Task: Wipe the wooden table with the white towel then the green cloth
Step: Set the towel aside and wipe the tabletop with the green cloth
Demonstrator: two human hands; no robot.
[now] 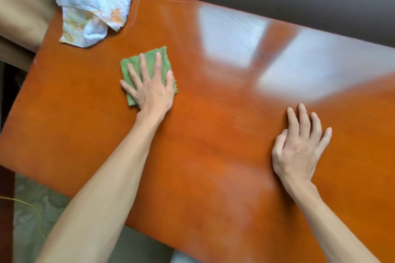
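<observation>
The green cloth [149,66] is lying folded flat on the left half of the wooden desk [213,145], a little toward the far edge, and the left hand [150,89] is pressing down on it with the palm and spread fingers. The grip here is open and flat: the hand is pinning the cloth rather than pinching it, with no finger curling under an edge. The white towel [92,2] is sitting crumpled at the far left corner of the desk, partly overhanging it, near the green cloth but apart from it, which suggests the towel pass is over and the cloth pass is under way.

Judging from this, the cloth is at risk of slipping out or bunching under the palm, since only downward pressure is holding it on a glossy surface. A stroke toward the far left corner could also be nudging the towel off the edge.

The left arm is reaching forward, nearly straight, wrist level. The right hand [299,147] is resting on the bare desk well to the right, empty, fingers extended and slightly fanned with the thumb tucked in, seemingly bracing the body. Pale window reflections are showing on the far right of the desk.
</observation>
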